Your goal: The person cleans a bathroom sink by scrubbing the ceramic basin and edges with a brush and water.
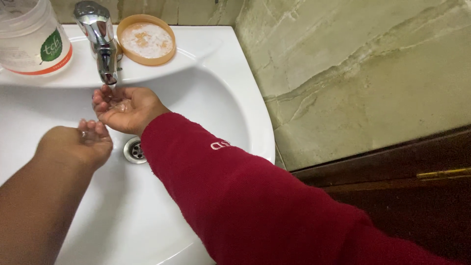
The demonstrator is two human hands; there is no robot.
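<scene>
One white plastic tub (30, 37) with a green label is standing far left. One left hand (78, 145), loosely curled and empty, is hovering over the white ceramic basin (216, 98). One chrome tap (100, 39), rigid and likely slippery when wet, best gripped at its top lever, is running onto one cupped, empty right hand (122, 109). One orange round soap dish (146, 39) is sitting far right of the tap.

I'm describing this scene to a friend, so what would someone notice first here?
Most striking is the right hand, cupped palm up beneath the chrome tap at the back of the white sink, its arm in a deep red sleeve. The left hand hangs over the basin near the drain, with an orange lid behind the tap.
</scene>
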